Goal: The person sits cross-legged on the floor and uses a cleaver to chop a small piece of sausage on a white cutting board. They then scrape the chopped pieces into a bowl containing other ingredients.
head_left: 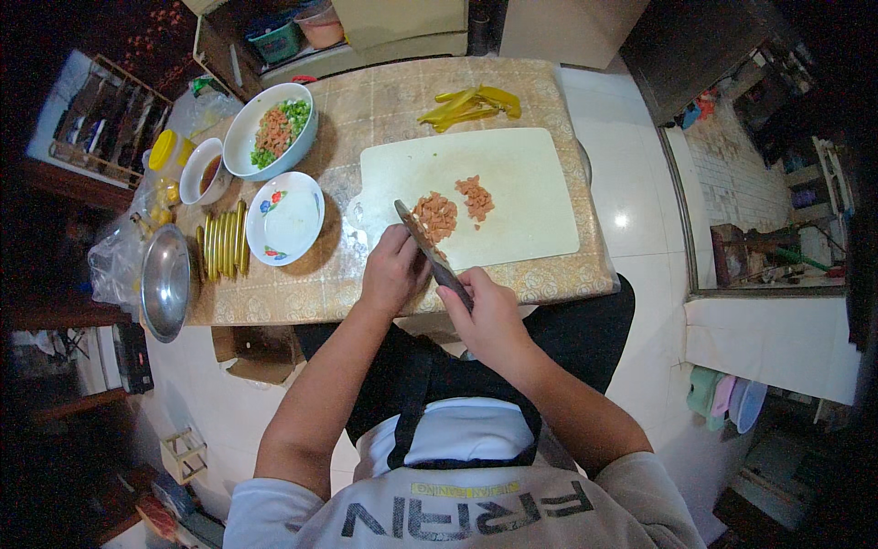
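My right hand [483, 312] grips the handle of a kitchen knife [426, 246], its blade slanting up and left over the near edge of a white cutting board [521, 199]. Beside the blade, my left hand [396, 269] rests with curled fingers at the board's near left edge; whether it holds anything is hidden. Two piles of chopped reddish-brown food lie on the board, a larger one [435, 216] against the blade and a smaller one [475, 199] to its right. Behind the board lie several yellow-green wrappers or strips [473, 106].
Left of the board stand a flowered plate [285, 237], a white bowl [302, 151] with chopped greens and reddish pieces, and a small bowl [195, 178] of dark liquid. Wrapped sticks [225, 241], a metal bowl [164, 285] and a yellow-lidded jar [164, 149] are farther left.
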### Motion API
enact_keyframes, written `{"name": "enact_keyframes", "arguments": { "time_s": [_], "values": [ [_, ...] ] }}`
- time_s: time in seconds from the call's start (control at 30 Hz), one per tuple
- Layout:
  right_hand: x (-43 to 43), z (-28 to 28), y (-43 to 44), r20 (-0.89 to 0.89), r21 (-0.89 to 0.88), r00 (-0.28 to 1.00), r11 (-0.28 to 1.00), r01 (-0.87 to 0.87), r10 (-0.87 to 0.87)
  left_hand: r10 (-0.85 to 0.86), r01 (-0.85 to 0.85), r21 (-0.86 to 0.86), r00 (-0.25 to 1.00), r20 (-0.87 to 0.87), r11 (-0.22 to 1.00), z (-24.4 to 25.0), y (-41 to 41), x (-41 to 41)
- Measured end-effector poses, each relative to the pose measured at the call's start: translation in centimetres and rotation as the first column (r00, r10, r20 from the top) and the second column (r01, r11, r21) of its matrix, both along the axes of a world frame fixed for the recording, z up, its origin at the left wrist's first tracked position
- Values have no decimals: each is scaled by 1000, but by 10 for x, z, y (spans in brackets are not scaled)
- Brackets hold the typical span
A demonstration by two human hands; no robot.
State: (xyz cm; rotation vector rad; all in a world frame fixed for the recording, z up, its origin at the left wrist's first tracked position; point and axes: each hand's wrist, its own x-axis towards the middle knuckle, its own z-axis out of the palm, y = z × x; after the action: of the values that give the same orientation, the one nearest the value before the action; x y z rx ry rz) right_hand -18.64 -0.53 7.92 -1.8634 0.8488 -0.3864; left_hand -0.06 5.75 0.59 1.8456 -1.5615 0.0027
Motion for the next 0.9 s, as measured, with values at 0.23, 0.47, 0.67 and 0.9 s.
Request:
{"name": "enact_keyframes", "arguments": {
  "time_s": [0.23,0.47,0.67,0.9],
  "values": [
    [26,-15,-8,22,-63,1000,998,12,-11,62,-45,55,923,-381,997,-20,1,3],
    [10,-3,-2,22,-2,1000,1000,22,-22,29,-29,10,1000,1,1000,-2,2,0],
    [6,-9,0,-12,-37,1000,999,9,-9,63,-48,68,971,-231,996,-10,2,0],
    [31,-14,-9,11,-54,1000,998,15,-14,77,-59,73,957,-281,996,-15,2,3]
  ]
}}
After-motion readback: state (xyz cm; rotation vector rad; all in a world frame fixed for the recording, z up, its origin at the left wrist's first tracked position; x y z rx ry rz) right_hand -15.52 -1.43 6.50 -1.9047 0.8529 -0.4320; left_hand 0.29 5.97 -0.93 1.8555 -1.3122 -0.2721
